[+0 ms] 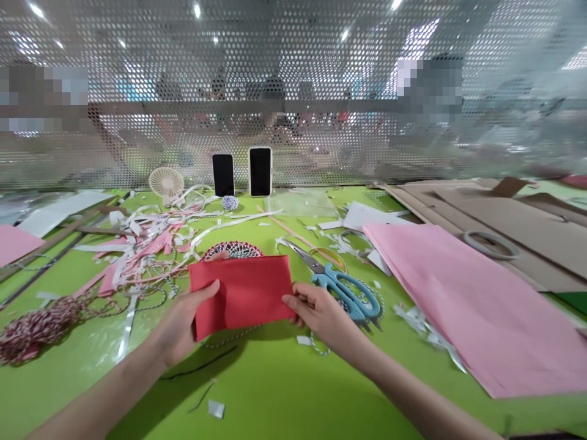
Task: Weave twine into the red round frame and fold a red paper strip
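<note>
A flat red rectangle of paper or thin card [250,292] is held up over the green table between both hands. My left hand [187,315] grips its left end, thumb on the front face and fingers behind. At the right edge, my right hand [316,308] pinches it between thumb and fingers. Partly hidden behind the red piece lies a round coil of red, white and dark cord [233,249]. Scissors with blue handles [345,287] rest just beyond my right hand, blades pointing up and left, beside a yellow ring [337,256].
Pink sheets [458,299] and brown cardboard [518,226] lie to the right. Tangled pink and white strips [151,244] and a red-white cord bundle [41,324] cover the left. Two phones [260,172] and a small fan [166,183] stand before a perforated metal screen [312,134].
</note>
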Demonstrator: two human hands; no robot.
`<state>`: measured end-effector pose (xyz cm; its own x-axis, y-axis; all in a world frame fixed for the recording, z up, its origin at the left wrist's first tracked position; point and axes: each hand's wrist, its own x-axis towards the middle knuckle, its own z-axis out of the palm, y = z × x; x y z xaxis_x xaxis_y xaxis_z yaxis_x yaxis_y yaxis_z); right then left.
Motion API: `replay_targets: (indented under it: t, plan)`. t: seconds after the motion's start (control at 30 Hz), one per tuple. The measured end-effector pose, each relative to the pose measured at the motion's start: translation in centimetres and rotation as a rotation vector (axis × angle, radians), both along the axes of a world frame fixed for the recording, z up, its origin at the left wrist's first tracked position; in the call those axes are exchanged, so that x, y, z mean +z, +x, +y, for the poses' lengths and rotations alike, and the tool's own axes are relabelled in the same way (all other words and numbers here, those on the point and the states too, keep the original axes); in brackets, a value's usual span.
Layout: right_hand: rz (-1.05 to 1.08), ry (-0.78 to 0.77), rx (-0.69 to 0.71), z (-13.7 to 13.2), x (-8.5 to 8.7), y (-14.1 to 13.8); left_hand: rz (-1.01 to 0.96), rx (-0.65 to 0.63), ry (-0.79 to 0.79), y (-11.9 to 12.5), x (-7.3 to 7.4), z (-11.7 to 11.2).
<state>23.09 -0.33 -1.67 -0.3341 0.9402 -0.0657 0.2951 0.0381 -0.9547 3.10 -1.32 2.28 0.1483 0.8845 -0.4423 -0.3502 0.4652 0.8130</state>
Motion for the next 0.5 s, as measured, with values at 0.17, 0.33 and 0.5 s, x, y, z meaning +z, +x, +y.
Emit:
replay_targets:
  t: [0.17,0.33,0.5]
  plan:
    - [-0.044,0.08,-0.064,-0.06,-0.2,0.12,0.004,0.012,0.018,0.06,0.1,-0.08]
    - [0.004,0.06,-0.039,-0.21,-0.29,-0.1,-0.001,0.075,0.054,0.13,0.28,0.22]
    - [0.072,0.002,-0.04,0.0,-0.26,0.01,0.182,0.138,-0.092,0.29,0.12,0.19]
